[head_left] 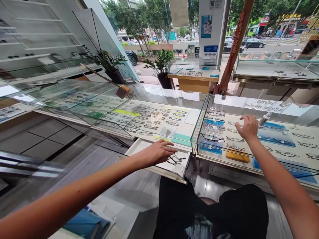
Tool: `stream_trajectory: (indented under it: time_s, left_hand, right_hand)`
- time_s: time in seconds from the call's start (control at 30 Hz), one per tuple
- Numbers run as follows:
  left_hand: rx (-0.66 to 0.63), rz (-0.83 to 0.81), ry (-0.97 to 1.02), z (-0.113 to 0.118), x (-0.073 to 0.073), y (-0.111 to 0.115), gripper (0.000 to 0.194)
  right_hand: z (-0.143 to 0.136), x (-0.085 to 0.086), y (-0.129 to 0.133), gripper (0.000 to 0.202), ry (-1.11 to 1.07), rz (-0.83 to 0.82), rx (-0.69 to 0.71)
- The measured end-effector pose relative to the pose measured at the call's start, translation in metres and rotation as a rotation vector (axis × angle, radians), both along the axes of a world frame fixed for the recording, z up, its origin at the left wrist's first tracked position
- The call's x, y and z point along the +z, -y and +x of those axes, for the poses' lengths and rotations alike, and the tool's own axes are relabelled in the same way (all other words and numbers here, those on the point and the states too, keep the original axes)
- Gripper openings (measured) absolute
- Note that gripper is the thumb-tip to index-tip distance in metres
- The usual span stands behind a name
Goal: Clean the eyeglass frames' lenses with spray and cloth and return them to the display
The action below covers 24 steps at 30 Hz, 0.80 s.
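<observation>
My left hand is over a pulled-out white drawer, its fingers stretched to the right. Just beyond its fingertips a few pairs of eyeglasses lie in the drawer. My right hand is above the glass top of the right display case, fingers bent and somewhat apart, with nothing seen in them. Beside it, to the right, a small spray bottle stands tilted in the picture. Under the glass lie rows of eyeglasses, some on blue trays, and a yellow-orange case.
The left glass case holds more eyeglasses, a crumpled cloth and a teal sheet. A wooden object rests at its back edge. Potted plants and another display case stand by the window. My knees are below the counter.
</observation>
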<state>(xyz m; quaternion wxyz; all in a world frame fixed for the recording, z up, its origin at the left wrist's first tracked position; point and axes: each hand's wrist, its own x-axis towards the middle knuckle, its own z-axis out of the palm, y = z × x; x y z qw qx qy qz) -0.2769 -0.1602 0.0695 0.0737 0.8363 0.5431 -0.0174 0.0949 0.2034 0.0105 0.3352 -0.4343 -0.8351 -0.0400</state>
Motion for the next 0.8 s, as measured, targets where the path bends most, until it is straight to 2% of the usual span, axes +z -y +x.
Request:
stream_trajectory:
  time_s: [0.1, 0.2, 0.3, 0.47, 0.6, 0.8]
  left_hand:
    - [0.059, 0.11, -0.053, 0.006, 0.035, -0.023, 0.03]
    - [0.128, 0.27, -0.158, 0.005, 0.05, -0.062, 0.033]
    - [0.172, 0.346, -0.268, 0.001, 0.041, -0.106, 0.033]
    - [0.256, 0.339, -0.343, -0.009, 0.007, -0.163, 0.032]
    - [0.273, 0.333, -0.33, -0.019, -0.008, -0.183, 0.03]
    - [0.27, 0.316, -0.337, -0.025, -0.019, -0.188, 0.032]
  right_hand:
    - [-0.001, 0.0, -0.001, 0.03, 0.007, -0.001, -0.002]
    - [-0.002, 0.001, -0.001, 0.029, 0.009, -0.009, -0.01]
    - [-0.003, 0.002, -0.001, 0.029, 0.008, -0.017, -0.023]
    - [-0.005, 0.003, 0.0, 0.029, 0.01, -0.026, -0.024]
    - [-0.005, 0.002, 0.0, 0.027, 0.008, -0.015, -0.022]
    - [-0.004, 0.0, -0.002, 0.025, 0.002, -0.007, -0.018]
